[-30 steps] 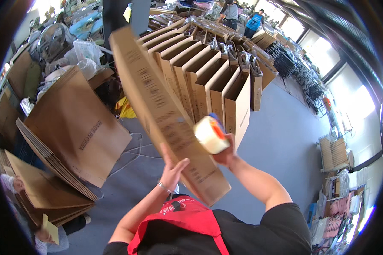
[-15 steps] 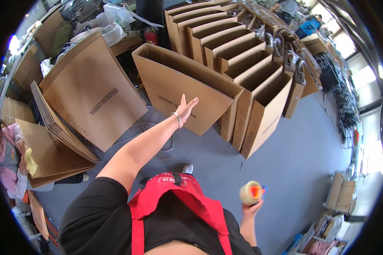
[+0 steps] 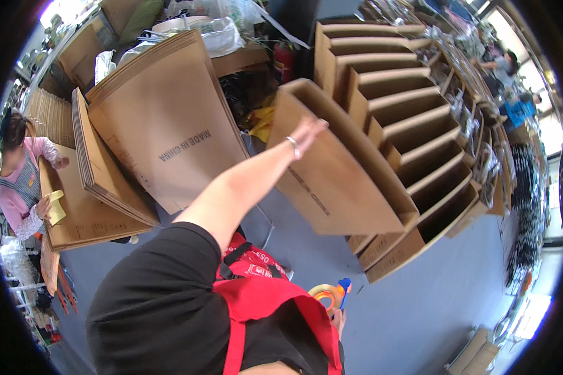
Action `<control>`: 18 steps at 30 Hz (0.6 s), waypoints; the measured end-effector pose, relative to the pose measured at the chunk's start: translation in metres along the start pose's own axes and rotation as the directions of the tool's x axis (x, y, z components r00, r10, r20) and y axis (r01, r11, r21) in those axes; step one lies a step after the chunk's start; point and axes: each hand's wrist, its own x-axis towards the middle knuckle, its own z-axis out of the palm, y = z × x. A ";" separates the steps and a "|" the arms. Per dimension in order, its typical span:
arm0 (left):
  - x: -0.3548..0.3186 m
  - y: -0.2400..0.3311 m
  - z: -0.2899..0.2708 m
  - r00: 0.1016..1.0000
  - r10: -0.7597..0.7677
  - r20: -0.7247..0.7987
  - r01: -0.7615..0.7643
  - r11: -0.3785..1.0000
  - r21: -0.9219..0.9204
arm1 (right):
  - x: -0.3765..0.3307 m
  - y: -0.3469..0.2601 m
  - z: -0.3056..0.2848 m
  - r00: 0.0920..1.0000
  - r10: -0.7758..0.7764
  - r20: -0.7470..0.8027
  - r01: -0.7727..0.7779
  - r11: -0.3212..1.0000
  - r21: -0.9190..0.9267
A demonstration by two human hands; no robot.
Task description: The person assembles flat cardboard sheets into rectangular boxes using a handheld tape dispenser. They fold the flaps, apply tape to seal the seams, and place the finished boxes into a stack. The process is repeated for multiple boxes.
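My left hand (image 3: 306,134), with a bracelet at the wrist, is at the upper rim of an open, narrow cardboard box (image 3: 328,181). Its fingers are a little blurred but appear closed over the rim's edge. The box stands tilted at the near end of a row, its open top facing up and its left end smeared by motion. Low in front of my red apron (image 3: 263,300), my right hand (image 3: 338,320) grips a tape dispenser (image 3: 343,289) with a roll of clear tape (image 3: 322,292). The apron partly hides that hand.
Several open cardboard boxes (image 3: 406,94) stand in a row behind and to the right. Flattened cartons (image 3: 169,125) lean at the left, near a person in pink (image 3: 28,169) holding yellow paper. A red fire extinguisher (image 3: 284,61) stands behind the box.
The view has turned left. My left hand has gone from spread in front of the box to its rim, and the box has swung round against the row. The tape dispenser has come nearer my body.
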 end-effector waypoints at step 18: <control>0.106 0.143 -0.707 0.578 0.362 -0.731 0.742 0.140 0.656 | 0.196 -0.285 0.310 0.993 -0.012 0.115 0.099 0.597 -0.796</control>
